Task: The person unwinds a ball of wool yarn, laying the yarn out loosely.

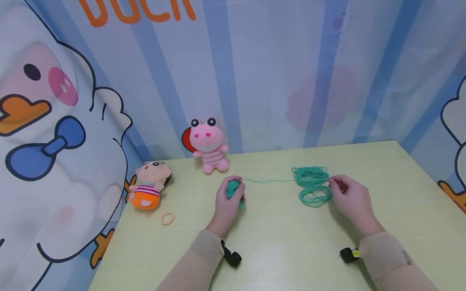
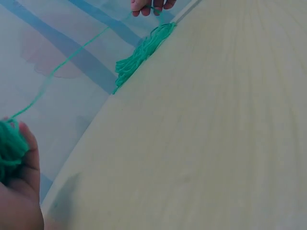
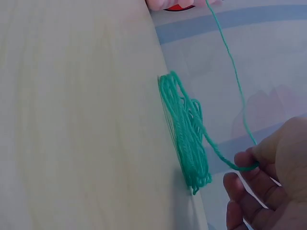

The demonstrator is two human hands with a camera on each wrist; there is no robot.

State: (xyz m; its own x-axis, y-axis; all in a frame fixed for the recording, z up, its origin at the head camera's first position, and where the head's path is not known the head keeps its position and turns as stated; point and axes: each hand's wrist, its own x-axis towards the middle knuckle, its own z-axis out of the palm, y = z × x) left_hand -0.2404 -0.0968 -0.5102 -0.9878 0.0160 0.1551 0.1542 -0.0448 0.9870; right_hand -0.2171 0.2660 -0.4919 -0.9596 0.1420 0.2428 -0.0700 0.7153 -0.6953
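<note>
A small wound bundle of green yarn (image 1: 232,189) is gripped in my left hand (image 1: 225,204), with the thumb and fingers curled round it. From it a single green strand (image 1: 269,181) runs across to the right. On the table lies a loose, looped pile of the same yarn (image 1: 311,178), close beside my right hand (image 1: 351,202). In the right wrist view, the thumb and index finger of my right hand (image 3: 268,172) pinch the strand; a length loops from there back to the looped pile (image 3: 184,134). The left wrist view shows the bundle (image 2: 10,148) only partly.
A pink plush toy (image 1: 209,145) sits at the table's back edge. A plush doll in orange shorts (image 1: 147,188) leans at the left, with a beige ring (image 1: 167,213) in front of it. A printed curtain (image 1: 262,81) hangs behind the pale table (image 1: 284,250).
</note>
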